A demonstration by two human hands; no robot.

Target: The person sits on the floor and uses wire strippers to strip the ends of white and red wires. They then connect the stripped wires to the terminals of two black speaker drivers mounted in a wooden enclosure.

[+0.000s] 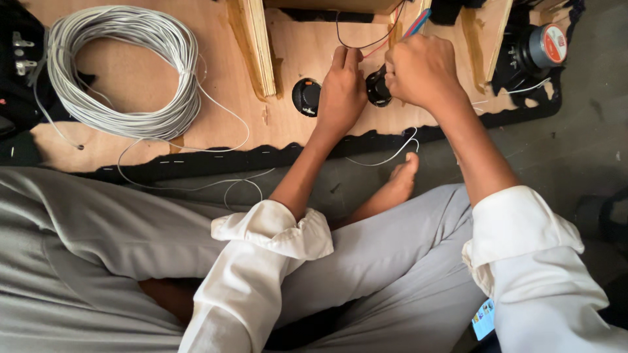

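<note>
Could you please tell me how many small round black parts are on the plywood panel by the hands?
2: one round black part sits on the plywood panel left of the left hand; the other is between both hands, against the right hand. More may be hidden.

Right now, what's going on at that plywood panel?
A person sits on the floor over a plywood panel. Both hands meet at a small black round part set in the board: the right hand grips it from above, the left hand steadies beside it, near thin black and red wires. A second black round part sits left; a grey cable coil lies further left.
</note>
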